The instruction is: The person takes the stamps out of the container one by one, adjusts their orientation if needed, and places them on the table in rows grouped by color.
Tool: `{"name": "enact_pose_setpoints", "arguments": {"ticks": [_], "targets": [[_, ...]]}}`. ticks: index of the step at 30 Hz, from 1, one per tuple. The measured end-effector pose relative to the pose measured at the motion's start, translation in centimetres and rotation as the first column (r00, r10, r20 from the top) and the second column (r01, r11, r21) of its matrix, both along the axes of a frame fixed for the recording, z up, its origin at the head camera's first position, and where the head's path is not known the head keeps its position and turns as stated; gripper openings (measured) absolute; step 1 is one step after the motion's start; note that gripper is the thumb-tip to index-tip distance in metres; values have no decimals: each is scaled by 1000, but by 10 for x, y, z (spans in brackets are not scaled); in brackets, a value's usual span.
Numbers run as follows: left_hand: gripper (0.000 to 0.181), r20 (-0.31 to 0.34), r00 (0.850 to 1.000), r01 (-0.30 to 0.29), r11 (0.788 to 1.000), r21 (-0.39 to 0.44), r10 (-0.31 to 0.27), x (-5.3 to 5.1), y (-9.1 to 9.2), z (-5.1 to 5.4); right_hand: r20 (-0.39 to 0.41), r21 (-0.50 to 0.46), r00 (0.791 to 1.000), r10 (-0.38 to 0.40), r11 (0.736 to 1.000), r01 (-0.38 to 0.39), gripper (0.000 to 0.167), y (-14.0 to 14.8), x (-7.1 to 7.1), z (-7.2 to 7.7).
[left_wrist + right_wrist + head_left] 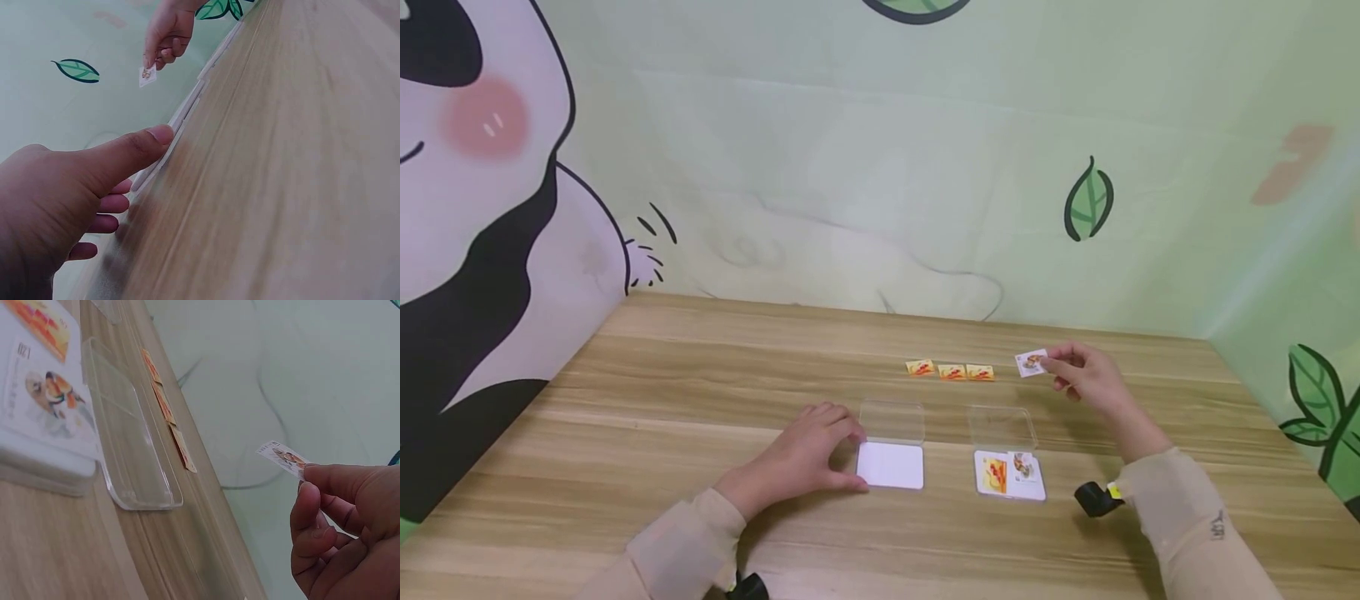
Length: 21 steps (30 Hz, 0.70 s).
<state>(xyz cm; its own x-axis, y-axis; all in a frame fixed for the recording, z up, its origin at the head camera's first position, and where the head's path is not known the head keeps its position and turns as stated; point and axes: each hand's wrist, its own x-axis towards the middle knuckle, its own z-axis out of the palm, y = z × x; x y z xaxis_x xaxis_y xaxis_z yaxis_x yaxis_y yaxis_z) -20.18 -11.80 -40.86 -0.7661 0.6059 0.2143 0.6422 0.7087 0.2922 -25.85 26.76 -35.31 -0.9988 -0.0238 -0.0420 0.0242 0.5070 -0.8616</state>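
My right hand [1081,379] pinches a small white stamp [1030,362] with a coloured picture between thumb and index finger, above the back right of the table. In the right wrist view the stamp [284,457] sticks out past the fingertips. My left hand [805,450] holds the left side of a white-filled plastic case [891,465], thumb at the near corner and index finger at the far one. Its clear lid [892,422] lies folded back. A second open case [1028,492] bears one yellow-orange stamp [995,475] and one white picture stamp [1022,468].
Three yellow-orange stamps [951,372] lie in a row on the wooden table [700,375] behind the cases. The second case's clear lid [1002,427] lies back toward them. A wall with panda and leaf drawings [850,167] stands behind the table.
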Motion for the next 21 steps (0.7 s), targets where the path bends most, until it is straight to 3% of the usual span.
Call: {"name": "enact_pose_setpoints", "arguments": {"ticks": [11,21], "targets": [[53,-11,1000,-1,1000,3,1,0,-1,1,5,-9,999,-43,999,43,30,12,-5,-8],[52,-28,1000,8,1000,1,-8,0,-1,0,30,49,996,-79,996,77,35,22,-8,-18]]}}
